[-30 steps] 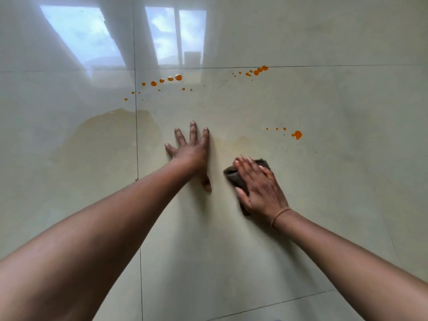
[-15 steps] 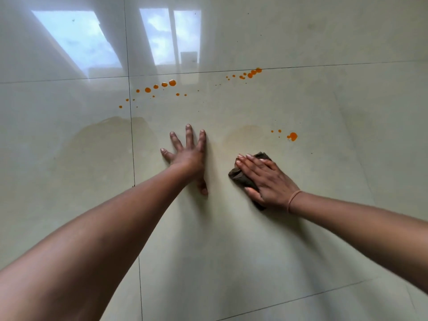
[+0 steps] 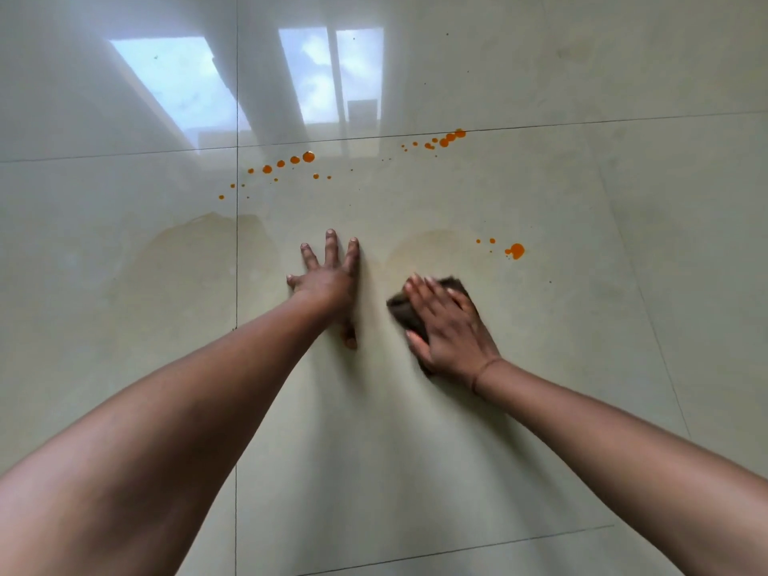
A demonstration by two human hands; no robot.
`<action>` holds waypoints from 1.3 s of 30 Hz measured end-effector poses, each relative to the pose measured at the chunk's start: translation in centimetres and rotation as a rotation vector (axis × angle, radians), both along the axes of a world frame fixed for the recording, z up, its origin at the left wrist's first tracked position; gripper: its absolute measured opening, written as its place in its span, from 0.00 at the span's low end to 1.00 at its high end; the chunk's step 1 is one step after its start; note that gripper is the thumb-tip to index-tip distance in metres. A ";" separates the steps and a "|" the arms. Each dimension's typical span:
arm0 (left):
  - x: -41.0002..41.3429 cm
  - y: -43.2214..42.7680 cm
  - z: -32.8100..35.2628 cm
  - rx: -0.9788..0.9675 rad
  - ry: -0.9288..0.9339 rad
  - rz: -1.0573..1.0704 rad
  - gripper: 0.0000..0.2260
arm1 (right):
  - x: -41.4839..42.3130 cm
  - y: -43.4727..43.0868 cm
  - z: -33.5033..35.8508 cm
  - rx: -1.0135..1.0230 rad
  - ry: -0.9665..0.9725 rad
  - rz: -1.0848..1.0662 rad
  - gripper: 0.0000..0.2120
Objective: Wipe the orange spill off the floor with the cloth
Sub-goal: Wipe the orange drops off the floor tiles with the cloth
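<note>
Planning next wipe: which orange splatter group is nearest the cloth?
The small group on the right, one big drop with a few specks, just beyond the cloth under the right hand. The upper-left trail and upper-right trail lie farther off.

We see only the dark edges of the cloth (image 3: 401,309); our right hand (image 3: 451,326) covers its middle, and both look blurred. Nearer us than the cloth, both forearms (image 3: 166,430) run out of view. Dark specks (image 3: 447,34) far beyond the cloth are too small to identify.

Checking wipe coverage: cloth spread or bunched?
Not spread: the cloth is a compact wad, mostly under the right hand; folded versus crumpled, cannot tell.
</note>
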State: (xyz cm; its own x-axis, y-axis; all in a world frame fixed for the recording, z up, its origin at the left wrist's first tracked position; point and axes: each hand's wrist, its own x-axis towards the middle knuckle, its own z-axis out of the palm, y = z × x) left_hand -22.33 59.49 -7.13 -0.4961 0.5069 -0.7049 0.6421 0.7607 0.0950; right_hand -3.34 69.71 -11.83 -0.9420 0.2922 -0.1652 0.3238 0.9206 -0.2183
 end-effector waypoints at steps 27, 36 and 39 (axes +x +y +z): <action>3.3 3.2 1.0 -0.148 -0.027 -0.266 0.68 | -2.7 5.2 -0.3 -0.006 -0.022 -0.193 0.34; 3.6 2.8 0.2 -0.083 -0.001 -0.220 0.69 | -0.7 6.0 -0.5 0.012 0.018 -0.095 0.34; 3.7 2.8 0.2 -0.079 -0.005 -0.227 0.69 | -4.3 4.5 -0.4 -0.026 0.047 -0.297 0.33</action>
